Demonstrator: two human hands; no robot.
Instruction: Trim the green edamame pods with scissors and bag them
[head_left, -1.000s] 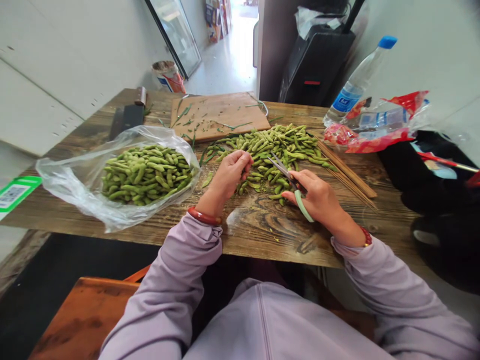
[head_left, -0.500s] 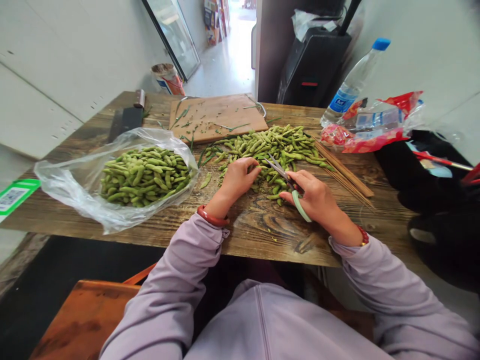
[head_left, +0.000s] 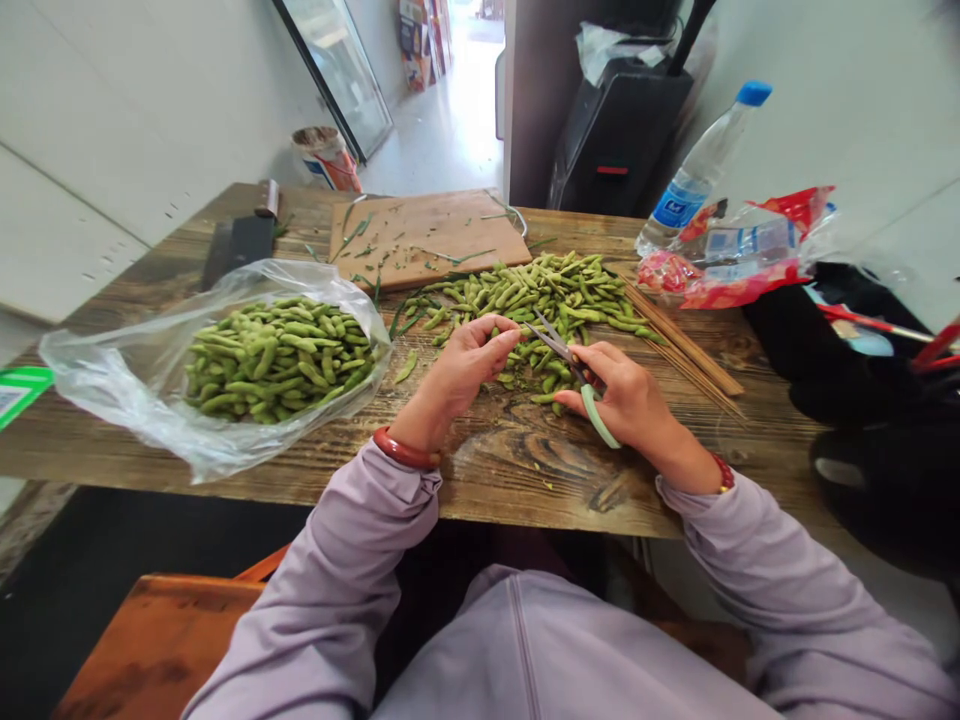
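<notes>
A food-prep spot — wooden table [head_left: 525, 480], cutting board [head_left: 427, 235], cleaver [head_left: 232, 245], heaped edamame [head_left: 540, 290].

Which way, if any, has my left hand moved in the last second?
Yes. Measured against the cutting board, the left hand has shifted slightly right, toward the scissors, and a little nearer you.

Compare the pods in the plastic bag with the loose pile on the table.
The bagged pods sit heaped inside a clear plastic bag; the loose pile lies bare on the wooden table. The bagged pods are off to the left, clear of both hands; the loose pile lies by the left hand and the right hand, which holds scissors. The bagged pods form a compact mound; the loose pile spreads wider. Both are green pods.
</notes>
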